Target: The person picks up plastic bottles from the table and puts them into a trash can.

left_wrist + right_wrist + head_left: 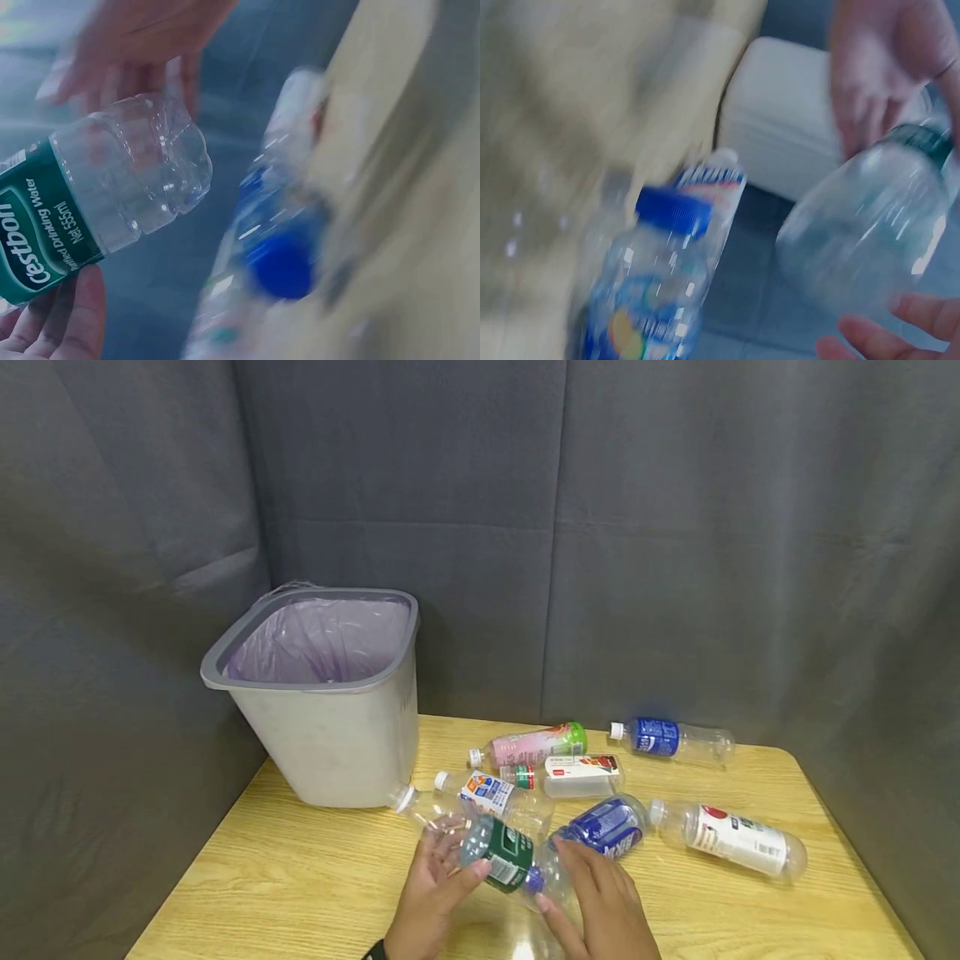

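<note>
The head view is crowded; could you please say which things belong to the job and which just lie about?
Job in hand:
clear plastic bottle with green label, in the left hand
right hand, near its clear end
possibly squarish whitish plastic bin

Apparently lying about, including:
pink-and-green plastic bottle
clear blue-labelled plastic bottle, back
clear white-labelled plastic bottle, far right

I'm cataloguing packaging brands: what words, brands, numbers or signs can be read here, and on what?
"C'estbon": green label of the bottle held in the left hand.
"Drinking Water": same label; the word before it is unclear.
"Net 555ml": same label.
Too small or blurred to read: lettering on the other bottles and faint marks on the bin.
</note>
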A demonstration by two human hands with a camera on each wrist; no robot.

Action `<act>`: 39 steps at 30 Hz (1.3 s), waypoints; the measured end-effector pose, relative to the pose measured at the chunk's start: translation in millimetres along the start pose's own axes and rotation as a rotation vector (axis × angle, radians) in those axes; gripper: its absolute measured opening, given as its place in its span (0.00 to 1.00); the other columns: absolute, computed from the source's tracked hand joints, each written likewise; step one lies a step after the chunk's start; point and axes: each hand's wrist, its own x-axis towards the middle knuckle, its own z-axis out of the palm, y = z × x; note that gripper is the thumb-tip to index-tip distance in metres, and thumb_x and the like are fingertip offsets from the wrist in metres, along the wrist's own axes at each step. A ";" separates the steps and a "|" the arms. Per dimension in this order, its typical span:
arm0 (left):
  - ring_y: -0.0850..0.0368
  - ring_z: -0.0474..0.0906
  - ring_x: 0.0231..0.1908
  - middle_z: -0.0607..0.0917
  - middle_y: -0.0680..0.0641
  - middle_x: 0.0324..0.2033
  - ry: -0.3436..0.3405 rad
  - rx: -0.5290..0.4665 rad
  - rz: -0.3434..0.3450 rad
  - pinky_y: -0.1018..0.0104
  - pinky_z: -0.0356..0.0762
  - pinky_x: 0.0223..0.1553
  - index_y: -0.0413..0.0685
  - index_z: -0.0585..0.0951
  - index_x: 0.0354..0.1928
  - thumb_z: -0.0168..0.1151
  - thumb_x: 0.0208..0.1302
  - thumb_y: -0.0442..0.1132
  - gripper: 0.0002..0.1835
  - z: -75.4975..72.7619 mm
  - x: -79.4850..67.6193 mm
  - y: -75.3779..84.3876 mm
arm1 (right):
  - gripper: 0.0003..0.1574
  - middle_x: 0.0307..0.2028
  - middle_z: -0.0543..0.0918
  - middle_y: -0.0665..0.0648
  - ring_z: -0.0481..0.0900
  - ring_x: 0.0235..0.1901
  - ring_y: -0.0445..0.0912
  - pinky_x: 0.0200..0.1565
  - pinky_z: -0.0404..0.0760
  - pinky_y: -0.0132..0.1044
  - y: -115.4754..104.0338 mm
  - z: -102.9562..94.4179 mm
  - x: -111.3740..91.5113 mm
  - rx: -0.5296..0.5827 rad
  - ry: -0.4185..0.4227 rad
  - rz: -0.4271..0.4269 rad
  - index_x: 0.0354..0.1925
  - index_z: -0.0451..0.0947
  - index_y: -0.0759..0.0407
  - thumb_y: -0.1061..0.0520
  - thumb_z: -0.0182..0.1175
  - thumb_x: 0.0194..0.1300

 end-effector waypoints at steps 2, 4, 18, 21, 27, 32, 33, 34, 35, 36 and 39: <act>0.45 0.67 0.57 0.69 0.38 0.58 0.033 0.027 0.071 0.54 0.71 0.54 0.46 0.59 0.64 0.64 0.56 0.28 0.35 -8.4 6.1 18.5 | 0.37 0.57 0.70 0.56 0.67 0.55 0.52 0.55 0.65 0.57 9.2 -1.5 3.2 -0.008 -0.021 0.022 0.67 0.61 0.51 0.43 0.58 0.64; 0.45 0.66 0.58 0.69 0.40 0.59 0.051 0.055 0.148 0.56 0.69 0.56 0.48 0.60 0.64 0.63 0.56 0.26 0.35 -17.6 12.5 41.9 | 0.36 0.57 0.70 0.57 0.66 0.56 0.54 0.56 0.63 0.59 21.1 -1.1 6.8 -0.023 -0.034 0.022 0.66 0.62 0.54 0.47 0.59 0.64; 0.46 0.66 0.58 0.68 0.39 0.58 0.234 0.352 0.646 0.68 0.72 0.51 0.50 0.61 0.62 0.67 0.51 0.23 0.38 -84.2 85.9 234.2 | 0.53 0.66 0.58 0.65 0.50 0.66 0.60 0.62 0.51 0.64 82.2 22.1 19.8 -0.179 -0.243 -0.135 0.68 0.59 0.59 0.63 0.67 0.42; 0.50 0.65 0.58 0.67 0.42 0.58 0.345 0.622 0.523 0.66 0.70 0.49 0.57 0.59 0.64 0.70 0.55 0.36 0.39 -107.6 109.1 259.0 | 0.56 0.67 0.57 0.65 0.49 0.66 0.61 0.60 0.50 0.66 85.2 25.8 21.7 -0.180 -0.266 -0.150 0.68 0.59 0.59 0.65 0.69 0.40; 0.42 0.56 0.63 0.56 0.38 0.67 0.444 1.026 0.212 0.42 0.65 0.54 0.62 0.49 0.71 0.65 0.57 0.59 0.47 -152.7 132.5 280.0 | 0.51 0.63 0.63 0.64 0.52 0.65 0.62 0.61 0.50 0.66 85.6 33.5 25.4 -0.193 -0.314 -0.160 0.66 0.63 0.58 0.69 0.66 0.41; 0.40 0.55 0.64 0.53 0.38 0.69 0.454 1.042 0.136 0.39 0.62 0.57 0.57 0.46 0.72 0.64 0.56 0.61 0.50 -168.6 134.3 283.7 | 0.49 0.60 0.67 0.63 0.57 0.63 0.61 0.62 0.50 0.65 83.2 40.2 25.9 -0.217 -0.325 -0.171 0.65 0.64 0.56 0.66 0.69 0.43; 0.40 0.55 0.64 0.53 0.38 0.69 0.456 1.040 0.135 0.40 0.62 0.57 0.56 0.46 0.72 0.64 0.56 0.61 0.50 -170.0 133.9 283.9 | 0.49 0.60 0.67 0.63 0.57 0.63 0.61 0.62 0.50 0.64 82.7 41.3 25.6 -0.219 -0.325 -0.169 0.65 0.64 0.56 0.65 0.70 0.43; 0.40 0.55 0.64 0.53 0.39 0.69 0.459 1.037 0.136 0.40 0.62 0.57 0.55 0.46 0.72 0.64 0.56 0.60 0.50 -170.9 133.5 283.9 | 0.49 0.60 0.67 0.63 0.57 0.63 0.61 0.62 0.50 0.64 82.3 42.4 25.5 -0.224 -0.324 -0.168 0.65 0.64 0.55 0.64 0.70 0.43; 0.40 0.55 0.63 0.53 0.39 0.69 0.459 1.034 0.138 0.41 0.61 0.58 0.55 0.46 0.72 0.65 0.56 0.60 0.50 -171.8 133.2 283.8 | 0.49 0.60 0.67 0.62 0.57 0.63 0.61 0.62 0.50 0.64 81.8 43.2 25.5 -0.226 -0.323 -0.166 0.65 0.64 0.54 0.65 0.71 0.43; 0.41 0.54 0.64 0.53 0.39 0.69 0.459 1.029 0.139 0.41 0.61 0.58 0.54 0.46 0.72 0.65 0.56 0.59 0.50 -172.8 132.7 283.7 | 0.49 0.60 0.67 0.62 0.57 0.63 0.61 0.62 0.50 0.63 81.4 44.3 25.5 -0.229 -0.321 -0.167 0.65 0.64 0.54 0.65 0.71 0.44; 0.41 0.54 0.64 0.52 0.39 0.69 0.463 1.022 0.135 0.42 0.61 0.58 0.53 0.46 0.72 0.64 0.57 0.59 0.50 -175.3 131.5 283.7 | 0.48 0.60 0.67 0.62 0.57 0.63 0.60 0.62 0.51 0.63 79.9 47.5 26.0 -0.234 -0.310 -0.175 0.65 0.64 0.53 0.67 0.69 0.46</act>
